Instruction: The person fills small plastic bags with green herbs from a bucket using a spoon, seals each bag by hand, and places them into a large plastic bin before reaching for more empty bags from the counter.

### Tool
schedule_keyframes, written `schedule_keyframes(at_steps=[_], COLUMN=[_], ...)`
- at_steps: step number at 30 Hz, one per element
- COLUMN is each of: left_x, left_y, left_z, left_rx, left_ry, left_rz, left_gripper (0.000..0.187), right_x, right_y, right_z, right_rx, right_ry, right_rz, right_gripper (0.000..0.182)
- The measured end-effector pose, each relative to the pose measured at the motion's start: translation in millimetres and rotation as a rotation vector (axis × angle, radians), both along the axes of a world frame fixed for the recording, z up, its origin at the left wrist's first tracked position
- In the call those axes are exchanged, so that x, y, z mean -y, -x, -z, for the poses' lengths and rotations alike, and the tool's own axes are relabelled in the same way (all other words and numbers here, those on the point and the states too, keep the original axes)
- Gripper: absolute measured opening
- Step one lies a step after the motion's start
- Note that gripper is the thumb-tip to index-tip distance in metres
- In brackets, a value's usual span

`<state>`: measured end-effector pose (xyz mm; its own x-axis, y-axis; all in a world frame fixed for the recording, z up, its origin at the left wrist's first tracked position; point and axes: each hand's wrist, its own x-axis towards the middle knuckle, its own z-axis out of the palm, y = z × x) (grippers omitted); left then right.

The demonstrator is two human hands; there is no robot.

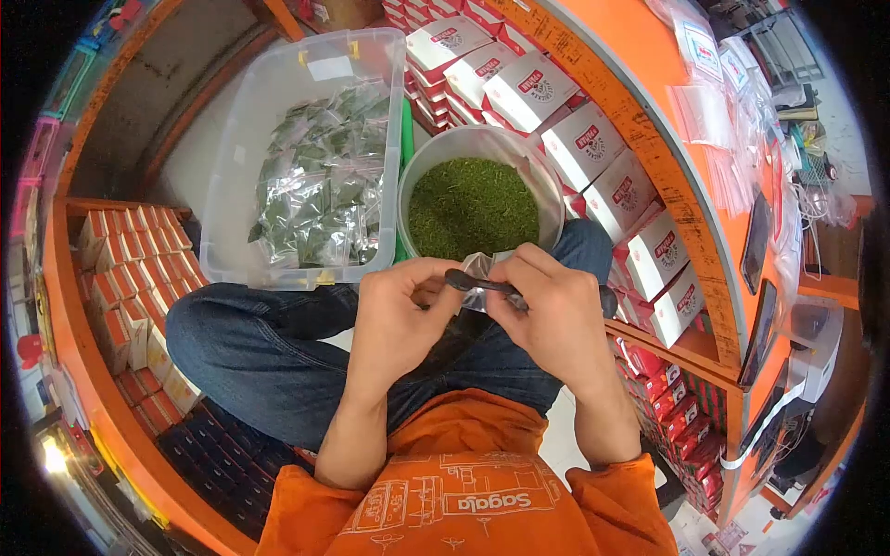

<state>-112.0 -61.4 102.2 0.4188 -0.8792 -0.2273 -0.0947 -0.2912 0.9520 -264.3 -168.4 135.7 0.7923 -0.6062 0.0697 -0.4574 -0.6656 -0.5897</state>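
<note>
Just below a clear round tub (559, 206) of chopped green herb (475, 206), both hands meet at a small clear plastic bag (477, 269). My left hand (405, 310) pinches the bag's left side, fingers closed. My right hand (547, 310) is closed on its right side and also holds a dark, thin-handled tool (491, 284), perhaps a spoon, which lies across the front of the bag toward the left fingers. Whether the bag has anything in it cannot be made out. Left of the tub, a clear bin (222, 199) holds many small filled bags (320, 208).
White and red boxes (593, 144) line the right behind an orange shelf edge (649, 120). Phones (756, 241) and plastic bags (709, 120) lie on that surface. Stacked small boxes (139, 278) stand at the left. Crossed legs in jeans (250, 361) are beneath the hands.
</note>
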Motion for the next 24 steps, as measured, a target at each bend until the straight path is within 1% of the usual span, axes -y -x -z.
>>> schedule_keyframes(at_steps=[2,3,4,5,6,7,9,10,11,12,13,14,15,16,17,18,20,21,22,23,24], left_x=[-1.3,-1.3,-1.5,-2.1,-2.9,-3.6,-4.0,-4.5,-5.4,-5.9,-6.5,-7.4,-8.2,-8.2,-8.0,-8.0,-7.7,-6.3,-3.9,-1.8,-0.6], left_y=[-1.8,-3.6,-6.1,-8.0,-9.6,-11.0,-10.1,-6.7,-4.5,-4.5,-5.1,-5.7,-7.2,-9.3,-9.4,-6.5,0.9,4.1,7.2,8.6,8.1], left_z=[8.1,12.0,16.3,20.4,24.9,29.4,31.8,31.0,30.2,27.5,23.3,20.9,20.7,20.8,21.2,23.3,28.2,28.0,27.6,27.6,28.3], left_rx=[-0.208,-0.211,-0.323,-0.435,-0.437,-0.451,-0.466,-0.453,-0.441,-0.444,-0.304,-0.165,-0.167,-0.227,-0.289,-0.294,-0.191,-0.194,-0.026,0.142,0.140], left_ry=[0.016,0.015,-0.016,-0.047,-0.050,-0.046,-0.044,0.020,0.084,0.080,0.018,-0.043,-0.044,-0.031,-0.018,-0.016,-0.040,-0.044,-0.002,0.044,0.046], left_rz=[-0.065,-0.064,-0.055,-0.048,-0.049,-0.055,-0.065,-0.081,-0.095,-0.092,-0.062,-0.033,-0.032,-0.004,0.024,0.023,-0.068,-0.064,-0.180,-0.301,-0.306], left_gripper=[0.017,0.017,0.016,0.016,0.016,0.014,0.013,0.012,0.011,0.011,0.010,0.009,0.009,0.008,0.008,0.008,0.006,0.006,0.006,0.010,0.010], right_x=[1.5,2.7,2.6,0.8,-1.7,-7.1,-20.1,-22.6,-25.1,-26.4,-24.8,-21.0,-15.7,-12.5,-14.3,-18.5,-27.3,-28.2,-30.0,-30.6,-30.4], right_y=[-0.3,-0.3,-1.6,-4.5,-8.0,-11.1,-15.1,-15.9,-16.0,-15.8,-14.2,-10.8,-6.7,-4.1,-2.6,-2.2,-4.7,-6.2,-6.0,-5.8,-6.0], right_z=[2.4,4.1,10.3,20.5,27.4,29.5,31.8,31.8,30.9,30.0,29.4,30.1,30.6,31.0,34.4,38.3,44.4,43.5,44.4,46.0,47.9], right_rx=[-0.002,-0.003,-0.006,0.082,0.171,0.170,0.395,0.392,0.318,0.242,0.213,0.210,0.146,0.081,0.168,0.163,0.098,0.035,0.032,0.017,0.003], right_ry=[-0.005,-0.006,-0.008,0.025,0.058,0.056,-0.148,-0.152,-0.302,-0.452,-0.592,-0.596,-0.657,-0.715,-0.651,-0.648,-0.115,-0.012,-0.014,0.009,0.034], right_rz=[-0.011,-0.019,-0.018,0.089,0.195,0.193,0.232,0.233,0.241,0.249,0.273,0.275,0.220,0.166,0.139,0.139,0.149,0.159,0.164,0.192,0.217], right_gripper=[0.021,0.022,0.022,0.021,0.021,0.021,0.023,0.023,0.025,0.028,0.026,0.026,0.025,0.024,0.020,0.020,0.017,0.020,0.020,0.022,0.023])
